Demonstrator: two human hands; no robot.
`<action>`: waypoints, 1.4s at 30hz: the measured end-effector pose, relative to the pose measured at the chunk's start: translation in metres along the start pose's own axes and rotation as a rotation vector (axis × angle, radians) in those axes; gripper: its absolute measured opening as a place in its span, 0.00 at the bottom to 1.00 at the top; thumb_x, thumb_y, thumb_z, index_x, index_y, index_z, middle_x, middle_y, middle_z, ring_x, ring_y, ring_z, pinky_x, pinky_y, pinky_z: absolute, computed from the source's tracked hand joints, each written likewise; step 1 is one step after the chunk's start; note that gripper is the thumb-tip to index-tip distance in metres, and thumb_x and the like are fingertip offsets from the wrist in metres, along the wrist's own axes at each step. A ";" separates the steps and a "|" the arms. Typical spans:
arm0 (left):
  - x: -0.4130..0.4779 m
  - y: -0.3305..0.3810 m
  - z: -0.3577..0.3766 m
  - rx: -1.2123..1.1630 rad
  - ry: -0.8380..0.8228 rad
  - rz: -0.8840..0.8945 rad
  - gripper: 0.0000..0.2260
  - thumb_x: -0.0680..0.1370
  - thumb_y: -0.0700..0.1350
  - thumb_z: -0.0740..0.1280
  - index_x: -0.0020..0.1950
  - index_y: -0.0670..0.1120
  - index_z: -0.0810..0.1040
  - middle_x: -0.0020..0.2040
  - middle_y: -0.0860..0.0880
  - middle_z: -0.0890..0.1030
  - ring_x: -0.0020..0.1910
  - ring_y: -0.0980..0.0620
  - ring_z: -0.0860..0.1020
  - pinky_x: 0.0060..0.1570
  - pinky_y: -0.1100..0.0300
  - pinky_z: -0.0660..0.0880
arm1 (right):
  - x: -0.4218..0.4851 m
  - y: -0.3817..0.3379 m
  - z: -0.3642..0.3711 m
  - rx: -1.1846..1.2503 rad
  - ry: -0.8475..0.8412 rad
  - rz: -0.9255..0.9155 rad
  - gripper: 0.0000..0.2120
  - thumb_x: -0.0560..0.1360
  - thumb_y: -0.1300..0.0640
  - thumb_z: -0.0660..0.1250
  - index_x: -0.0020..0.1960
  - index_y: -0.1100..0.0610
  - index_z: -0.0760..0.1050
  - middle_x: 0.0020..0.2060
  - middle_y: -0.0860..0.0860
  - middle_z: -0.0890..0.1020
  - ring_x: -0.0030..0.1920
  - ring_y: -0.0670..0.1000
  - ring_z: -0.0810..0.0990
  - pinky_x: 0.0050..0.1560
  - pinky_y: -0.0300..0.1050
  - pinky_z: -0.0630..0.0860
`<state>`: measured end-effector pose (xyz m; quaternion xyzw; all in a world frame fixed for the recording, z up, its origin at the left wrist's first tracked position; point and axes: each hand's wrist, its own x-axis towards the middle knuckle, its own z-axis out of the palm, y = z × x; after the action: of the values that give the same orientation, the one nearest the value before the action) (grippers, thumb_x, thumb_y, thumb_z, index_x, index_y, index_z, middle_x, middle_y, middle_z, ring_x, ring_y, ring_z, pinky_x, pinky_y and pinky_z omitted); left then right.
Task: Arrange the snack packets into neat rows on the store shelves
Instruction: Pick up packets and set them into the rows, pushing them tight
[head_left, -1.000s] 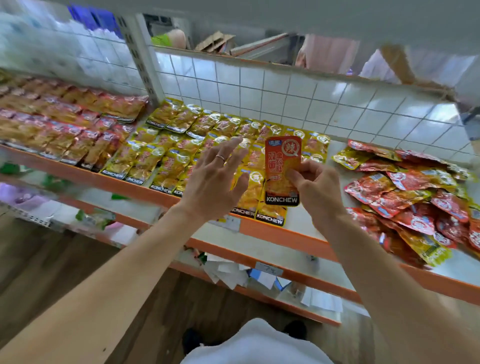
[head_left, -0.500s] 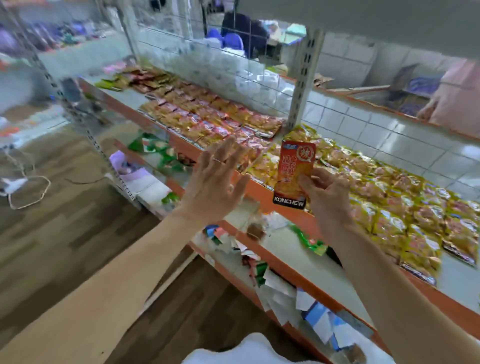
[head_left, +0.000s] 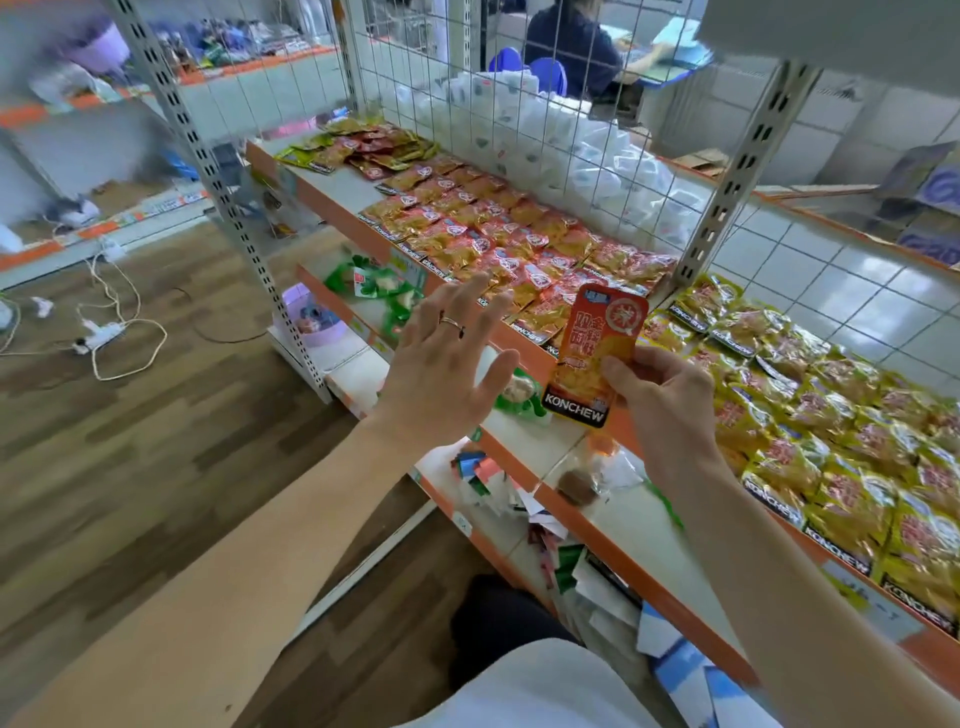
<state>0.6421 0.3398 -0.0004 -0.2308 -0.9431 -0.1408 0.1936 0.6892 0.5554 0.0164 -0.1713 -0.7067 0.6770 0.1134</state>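
The right hand (head_left: 670, 410) pinches a red packet (head_left: 597, 358) upright, in the air before the shelf (head_left: 332, 179). Red rows (head_left: 498, 244) lie at its 12 o'clock and yellow rows (head_left: 831, 415) at 3 o'clock. The left hand (head_left: 441, 369) hovers released, fingers spread. A loose pinch could drop the packet, and landing among the yellow ones would spoil the rows. The fingers behind the packet are hidden, and the far pile (head_left: 374, 148) at 11 o'clock is blurred.

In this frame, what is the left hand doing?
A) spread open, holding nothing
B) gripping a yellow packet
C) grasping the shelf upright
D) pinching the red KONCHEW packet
A: the left hand has its fingers spread with nothing in it; the right hand pinches the red packet.
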 end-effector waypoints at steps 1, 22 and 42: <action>0.005 -0.005 0.001 -0.002 -0.012 -0.001 0.26 0.83 0.60 0.52 0.78 0.49 0.64 0.80 0.46 0.62 0.77 0.39 0.60 0.74 0.40 0.61 | 0.005 0.000 0.006 0.010 0.001 0.005 0.06 0.75 0.61 0.74 0.51 0.53 0.81 0.48 0.50 0.86 0.50 0.52 0.85 0.55 0.52 0.82; 0.177 -0.098 0.077 -0.073 -0.232 0.197 0.27 0.81 0.61 0.51 0.78 0.51 0.64 0.80 0.48 0.59 0.75 0.40 0.60 0.70 0.40 0.65 | 0.156 -0.005 0.086 -0.128 0.188 -0.010 0.06 0.77 0.60 0.71 0.51 0.51 0.81 0.43 0.44 0.85 0.41 0.39 0.83 0.39 0.29 0.75; 0.302 -0.083 0.171 -0.139 -0.491 0.549 0.27 0.82 0.60 0.53 0.81 0.58 0.54 0.81 0.51 0.55 0.79 0.44 0.51 0.77 0.43 0.51 | 0.276 0.020 0.087 -0.730 0.506 0.054 0.12 0.75 0.57 0.74 0.56 0.60 0.81 0.47 0.55 0.85 0.47 0.52 0.82 0.55 0.46 0.78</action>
<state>0.3032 0.4445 -0.0363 -0.5146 -0.8526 -0.0877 -0.0237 0.4044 0.5851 -0.0285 -0.3787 -0.8448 0.3225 0.1972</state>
